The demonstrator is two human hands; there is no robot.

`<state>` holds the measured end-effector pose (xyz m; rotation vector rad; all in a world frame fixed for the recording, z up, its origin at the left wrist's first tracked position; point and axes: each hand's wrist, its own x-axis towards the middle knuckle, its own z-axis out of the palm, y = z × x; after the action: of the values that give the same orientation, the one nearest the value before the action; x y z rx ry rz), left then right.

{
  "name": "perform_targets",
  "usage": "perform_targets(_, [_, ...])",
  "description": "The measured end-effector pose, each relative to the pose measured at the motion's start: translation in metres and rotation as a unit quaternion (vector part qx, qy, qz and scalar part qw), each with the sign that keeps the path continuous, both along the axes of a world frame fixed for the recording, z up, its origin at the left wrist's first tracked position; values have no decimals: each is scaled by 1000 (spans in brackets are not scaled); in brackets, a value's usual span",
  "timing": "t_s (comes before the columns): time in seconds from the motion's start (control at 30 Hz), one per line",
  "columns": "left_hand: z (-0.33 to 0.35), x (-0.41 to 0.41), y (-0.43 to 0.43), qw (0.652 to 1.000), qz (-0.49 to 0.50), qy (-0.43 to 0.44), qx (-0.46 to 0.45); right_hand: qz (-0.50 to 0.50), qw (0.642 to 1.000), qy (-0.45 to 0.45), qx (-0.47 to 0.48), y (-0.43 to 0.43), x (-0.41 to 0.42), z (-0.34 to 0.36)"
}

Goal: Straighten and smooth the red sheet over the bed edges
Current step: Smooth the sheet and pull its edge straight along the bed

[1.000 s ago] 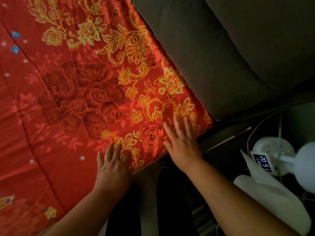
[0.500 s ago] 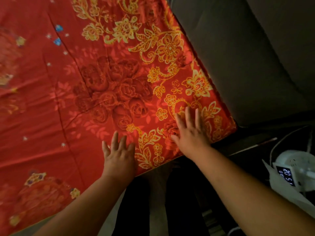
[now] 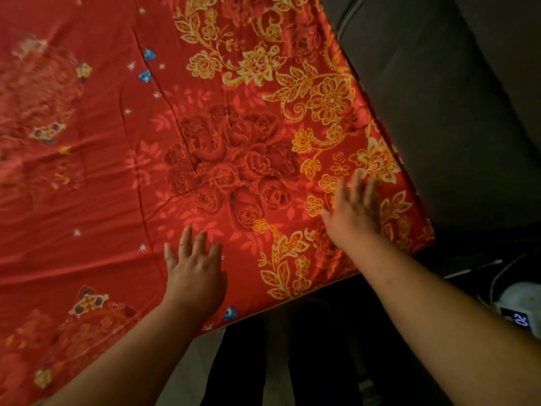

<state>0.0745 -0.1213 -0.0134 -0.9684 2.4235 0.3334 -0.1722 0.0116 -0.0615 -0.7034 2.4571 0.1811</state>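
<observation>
Both palms lie flat on the red floral sheet (image 3: 205, 112) near the bed corner: left hand (image 3: 194, 273) and right hand (image 3: 354, 213), fingers straight and spread, gripping nothing.

The bed (image 3: 426, 235) carries the red sheet (image 3: 222, 92), which is creased beyond the left grip (image 3: 194, 276). The bed's corner lies just right of the right grip (image 3: 352, 215). Both grips lie flat on the sheet.

Right hand (image 3: 352, 221) fingers blurred; red sheet (image 3: 117, 177) cut off top & left; display (image 3: 517, 319) digits unreadable, rt edge.
</observation>
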Motion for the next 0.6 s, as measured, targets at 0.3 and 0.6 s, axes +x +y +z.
perform_targets(0.3, [-23,-28,-9,998,-33,48,-1,-20,1000,-1,0,-47,-83,-43])
perform_targets(0.6, [-9,-48,-16,996,-29,80,7,-272,960,58,19,10,-53,-37])
